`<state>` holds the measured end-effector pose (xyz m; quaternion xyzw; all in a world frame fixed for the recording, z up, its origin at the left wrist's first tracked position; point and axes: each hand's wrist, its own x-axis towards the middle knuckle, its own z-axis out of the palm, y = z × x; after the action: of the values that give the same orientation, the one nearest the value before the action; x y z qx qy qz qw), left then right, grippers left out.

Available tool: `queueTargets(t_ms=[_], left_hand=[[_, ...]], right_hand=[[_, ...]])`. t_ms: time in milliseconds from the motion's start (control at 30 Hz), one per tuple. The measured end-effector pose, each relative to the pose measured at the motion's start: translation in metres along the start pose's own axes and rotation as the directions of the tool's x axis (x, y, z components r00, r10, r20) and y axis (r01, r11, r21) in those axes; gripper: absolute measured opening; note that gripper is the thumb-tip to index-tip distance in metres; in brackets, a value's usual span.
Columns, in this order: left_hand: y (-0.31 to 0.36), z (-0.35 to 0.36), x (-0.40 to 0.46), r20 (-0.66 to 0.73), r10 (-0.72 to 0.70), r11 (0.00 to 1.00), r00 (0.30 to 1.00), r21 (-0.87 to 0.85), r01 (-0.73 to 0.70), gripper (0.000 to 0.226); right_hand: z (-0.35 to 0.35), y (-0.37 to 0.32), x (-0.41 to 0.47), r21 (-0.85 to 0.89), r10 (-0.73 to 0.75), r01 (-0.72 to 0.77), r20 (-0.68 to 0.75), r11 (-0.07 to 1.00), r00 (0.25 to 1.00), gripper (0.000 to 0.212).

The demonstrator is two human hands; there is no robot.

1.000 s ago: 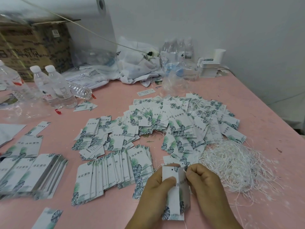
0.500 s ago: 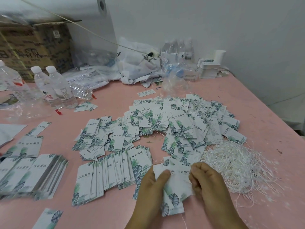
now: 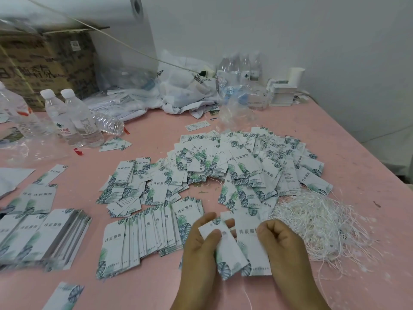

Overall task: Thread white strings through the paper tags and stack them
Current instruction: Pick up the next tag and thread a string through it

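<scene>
strings (image 3: 317,222) right of tags (image 3: 234,173), bottles (image 3: 71,117) behind

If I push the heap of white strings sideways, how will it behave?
The white strings look thin and limp, so they will probably drag and smear rather than slide together. They lie tangled, so lifting one may pull others. Loose ends already stray over the pink table.

Both hands low and close — left hand (image 3: 202,247) and right hand (image 3: 279,245), fingers curled, pinching.

Pink table (image 3: 348,153): tags (image 3: 241,166), strings (image 3: 317,222), prob. bottles (image 3: 73,117)
</scene>
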<state>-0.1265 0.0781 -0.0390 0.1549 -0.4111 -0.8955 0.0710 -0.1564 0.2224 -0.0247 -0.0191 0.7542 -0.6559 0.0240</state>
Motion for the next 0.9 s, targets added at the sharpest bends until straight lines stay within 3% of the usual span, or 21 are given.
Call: queueTargets(t_ms=[133, 300, 367, 567, 733, 800, 900], left_hand=[[0.003, -0.007, 0.003, -0.103, 0.136, 0.983, 0.985, 0.135, -0.122, 0.049], [-0.001, -0.006, 0.0, 0.032, 0.121, 0.894, 0.992, 0.432, -0.122, 0.019], [0.0, -0.007, 0.0, 0.101, 0.144, 0.837, 0.984, 0.518, -0.176, 0.02], [0.002, -0.004, -0.006, 0.164, 0.156, 0.824, 0.974, 0.522, -0.22, 0.048], [0.002, -0.003, -0.009, 0.144, 0.208, 0.794, 0.968, 0.554, -0.253, 0.015], [0.001, -0.005, -0.01, 0.148, 0.258, 0.742, 0.955, 0.602, -0.294, 0.01], [-0.003, -0.006, -0.013, 0.205, 0.321, 0.629, 0.925, 0.684, -0.369, 0.009]], right_hand=[[-0.004, -0.003, -0.001, 0.141, 0.025, -0.023, -0.016, 0.99, 1.0, 0.019], [0.005, 0.002, -0.009, 0.089, -0.011, 0.001, 0.112, 0.996, 0.994, 0.02], [0.009, 0.003, -0.011, 0.009, -0.055, 0.054, 0.142, 0.999, 0.988, 0.019], [0.008, 0.002, -0.013, -0.191, -0.188, 0.213, 0.14, 0.958, 0.972, 0.021], [0.01, -0.002, -0.013, -0.29, -0.287, 0.313, 0.131, 0.904, 0.949, 0.024], [0.009, -0.003, -0.011, -0.33, -0.356, 0.361, 0.08, 0.872, 0.931, 0.027], [0.004, -0.004, -0.01, -0.266, -0.308, 0.307, 0.04, 0.914, 0.951, 0.02]])
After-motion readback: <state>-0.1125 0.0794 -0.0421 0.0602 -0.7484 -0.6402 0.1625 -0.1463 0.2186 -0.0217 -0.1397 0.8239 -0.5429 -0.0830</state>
